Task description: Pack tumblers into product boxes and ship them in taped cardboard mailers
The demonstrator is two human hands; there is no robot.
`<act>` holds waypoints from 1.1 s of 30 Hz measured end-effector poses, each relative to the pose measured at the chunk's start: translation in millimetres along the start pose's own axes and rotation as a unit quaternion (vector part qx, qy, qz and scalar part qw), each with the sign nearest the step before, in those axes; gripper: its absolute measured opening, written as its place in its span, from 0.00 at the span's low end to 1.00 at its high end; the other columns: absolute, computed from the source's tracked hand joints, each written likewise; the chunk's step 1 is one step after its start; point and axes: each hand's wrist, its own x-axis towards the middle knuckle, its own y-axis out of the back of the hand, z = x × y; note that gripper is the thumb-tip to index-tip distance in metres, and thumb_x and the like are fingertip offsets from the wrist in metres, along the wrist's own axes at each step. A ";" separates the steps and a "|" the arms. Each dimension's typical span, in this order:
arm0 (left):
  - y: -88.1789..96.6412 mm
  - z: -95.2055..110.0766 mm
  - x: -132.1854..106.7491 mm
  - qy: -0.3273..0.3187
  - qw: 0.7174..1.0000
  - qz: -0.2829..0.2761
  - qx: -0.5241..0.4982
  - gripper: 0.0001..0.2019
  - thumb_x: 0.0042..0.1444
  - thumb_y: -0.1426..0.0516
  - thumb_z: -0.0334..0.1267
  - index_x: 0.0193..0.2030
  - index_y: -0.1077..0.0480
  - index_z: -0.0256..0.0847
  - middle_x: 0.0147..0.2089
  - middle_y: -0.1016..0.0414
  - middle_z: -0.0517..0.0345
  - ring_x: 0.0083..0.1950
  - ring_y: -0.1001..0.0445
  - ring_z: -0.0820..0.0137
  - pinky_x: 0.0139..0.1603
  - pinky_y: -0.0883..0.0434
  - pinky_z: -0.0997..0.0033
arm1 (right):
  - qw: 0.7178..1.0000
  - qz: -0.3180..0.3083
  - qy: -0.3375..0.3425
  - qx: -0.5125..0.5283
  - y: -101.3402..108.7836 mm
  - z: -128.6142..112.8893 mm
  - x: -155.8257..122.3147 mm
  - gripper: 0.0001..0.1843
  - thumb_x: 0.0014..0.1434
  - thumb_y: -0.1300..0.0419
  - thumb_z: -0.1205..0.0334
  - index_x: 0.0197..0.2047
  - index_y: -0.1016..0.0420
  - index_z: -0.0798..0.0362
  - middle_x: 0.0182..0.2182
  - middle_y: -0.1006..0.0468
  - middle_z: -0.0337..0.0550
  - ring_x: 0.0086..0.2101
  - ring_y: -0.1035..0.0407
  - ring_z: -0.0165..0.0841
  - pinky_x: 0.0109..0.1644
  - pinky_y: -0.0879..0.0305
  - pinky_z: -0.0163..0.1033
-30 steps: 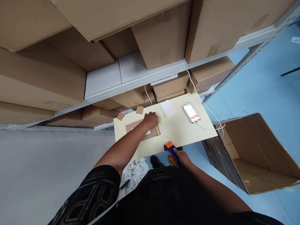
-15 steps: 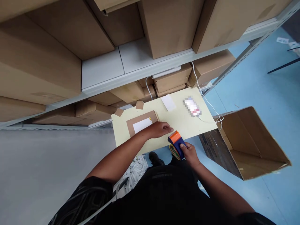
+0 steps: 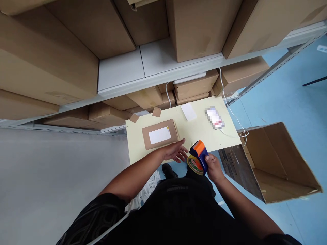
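Note:
My right hand (image 3: pixel 214 167) is wrapped round the handle of a tape dispenser (image 3: pixel 201 159), dark blue with an orange top and a yellow-edged tape roll in it. Just left of the dispenser, my left hand (image 3: pixel 175 151) is spread with its fingers apart and holds nothing. Close by it on the pale yellow tabletop (image 3: pixel 136 149) lies a small cardboard box (image 3: pixel 147 137) with a white label (image 3: pixel 160 135) on its upper face. Whether any tape hangs from the dispenser is too small to tell.
A folded white paper (image 3: pixel 188 112) and a blurred-out phone (image 3: pixel 214 117) on a white cable (image 3: pixel 236 119) lie on the table. Two brown cardboard pieces (image 3: pixel 156 112) sit at its back edge. Shelves (image 3: pixel 153 81) of cartons stand behind. A large open carton (image 3: pixel 283 160) is on the right.
My left hand has opened from a pinch near the dispenser's front and its fingers now spread. The dispenser has turned, showing more of its tape roll. The camera view has shifted slightly.

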 end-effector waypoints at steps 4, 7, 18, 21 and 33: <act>2.7 -2.5 7.5 -0.019 0.997 -0.011 -0.080 0.33 0.60 0.48 0.70 0.40 0.25 0.37 0.33 0.20 0.50 0.29 0.23 0.68 0.27 0.33 0.71 | 1.000 0.002 -0.002 -0.001 3.9 -0.8 1.3 0.29 0.53 0.32 0.33 0.28 0.24 0.53 0.22 0.27 0.39 0.25 0.36 0.32 0.30 0.36 0.38; -1.7 3.3 8.4 -0.082 0.989 0.057 -0.109 0.22 0.60 0.39 0.58 0.37 0.27 0.37 0.32 0.21 0.53 0.29 0.23 0.71 0.27 0.33 0.74 | 1.000 0.008 -0.010 0.003 5.9 -1.5 0.4 0.29 0.52 0.32 0.33 0.27 0.26 0.53 0.21 0.29 0.38 0.24 0.38 0.31 0.29 0.37 0.37; -26.1 11.3 29.4 -0.212 0.945 0.149 -0.198 0.20 0.50 0.29 0.42 0.41 0.34 0.42 0.35 0.21 0.57 0.32 0.21 0.71 0.34 0.25 0.73 | 1.000 0.007 -0.014 0.023 12.1 3.3 -1.5 0.30 0.53 0.32 0.33 0.24 0.30 0.53 0.18 0.35 0.35 0.21 0.46 0.26 0.25 0.42 0.34; -22.0 17.5 29.8 -0.266 0.921 0.198 -0.205 0.20 0.48 0.29 0.41 0.41 0.34 0.42 0.34 0.24 0.61 0.30 0.24 0.75 0.31 0.27 0.75 | 0.999 0.017 -0.021 0.020 15.6 4.6 -0.9 0.30 0.52 0.32 0.33 0.24 0.31 0.53 0.18 0.35 0.35 0.21 0.45 0.27 0.26 0.41 0.35; 17.4 97.1 26.0 -0.264 0.728 0.379 0.506 0.08 0.57 0.40 0.35 0.44 0.25 0.45 0.42 0.24 0.53 0.48 0.27 0.60 0.52 0.32 0.61 | 0.988 0.076 -0.125 -0.043 -2.3 50.0 28.6 0.32 0.54 0.37 0.29 0.26 0.27 0.53 0.20 0.27 0.37 0.22 0.37 0.30 0.27 0.40 0.36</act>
